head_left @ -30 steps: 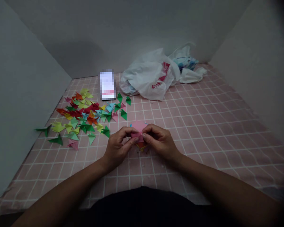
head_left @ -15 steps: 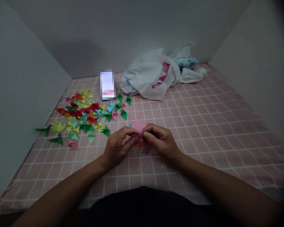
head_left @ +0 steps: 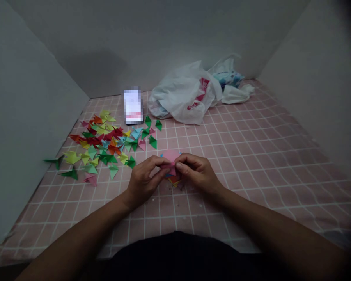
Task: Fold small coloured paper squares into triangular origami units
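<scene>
pink gridded cloth [head_left: 251, 164] lies before us; above coloured paper sheets [head_left: 173, 180], our left hand [head_left: 146, 177] and right hand [head_left: 199, 171] pinch one pink paper [head_left: 172, 170], seemingly mid-fold; the next crease, we think, calls for steady pressing.

Pinches pink paper [head_left: 171, 155] with left hand [head_left: 144, 175] and right hand [head_left: 199, 171], above coloured sheets [head_left: 173, 180] on a checked cloth [head_left: 251, 156]. Has folded paper pieces [head_left: 114, 134] scattered left, a lit phone [head_left: 133, 105] beyond them, a white plastic bag [head_left: 178, 93] at far middle.
</scene>
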Demonstrator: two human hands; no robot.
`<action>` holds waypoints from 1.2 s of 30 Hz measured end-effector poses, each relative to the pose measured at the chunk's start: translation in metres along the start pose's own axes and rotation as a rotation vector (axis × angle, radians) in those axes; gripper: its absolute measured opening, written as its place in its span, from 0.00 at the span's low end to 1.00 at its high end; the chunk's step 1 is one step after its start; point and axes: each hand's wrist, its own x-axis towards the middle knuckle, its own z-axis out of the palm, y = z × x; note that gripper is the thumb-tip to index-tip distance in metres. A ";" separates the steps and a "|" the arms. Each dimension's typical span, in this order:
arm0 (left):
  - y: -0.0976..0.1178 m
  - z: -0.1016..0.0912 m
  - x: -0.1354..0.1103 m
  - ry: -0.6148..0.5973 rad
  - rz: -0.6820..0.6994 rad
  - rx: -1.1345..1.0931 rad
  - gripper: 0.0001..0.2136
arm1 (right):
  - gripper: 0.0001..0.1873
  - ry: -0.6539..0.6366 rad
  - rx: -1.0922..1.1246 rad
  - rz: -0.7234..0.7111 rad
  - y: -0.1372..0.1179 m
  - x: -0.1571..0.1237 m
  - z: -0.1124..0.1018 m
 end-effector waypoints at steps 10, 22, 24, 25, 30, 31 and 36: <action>-0.002 0.005 -0.006 0.051 -0.075 -0.020 0.07 | 0.11 -0.011 -0.014 -0.005 0.001 0.001 0.001; 0.000 0.005 -0.003 0.054 0.068 0.087 0.06 | 0.13 0.002 -0.003 -0.017 0.000 -0.001 0.001; 0.000 0.006 -0.003 0.057 0.083 0.093 0.07 | 0.13 0.000 0.005 -0.008 0.000 -0.001 0.001; 0.000 0.006 -0.004 0.057 0.082 0.092 0.08 | 0.13 0.000 0.014 0.005 0.000 -0.001 0.001; -0.003 0.007 -0.006 0.055 0.032 0.092 0.11 | 0.10 0.003 0.036 0.006 0.000 0.001 0.002; -0.003 0.007 -0.007 0.055 0.027 0.088 0.11 | 0.09 0.001 0.031 -0.012 -0.001 0.001 0.002; -0.002 0.009 -0.007 0.056 -0.003 0.013 0.11 | 0.07 0.021 -0.035 -0.044 -0.001 0.001 0.003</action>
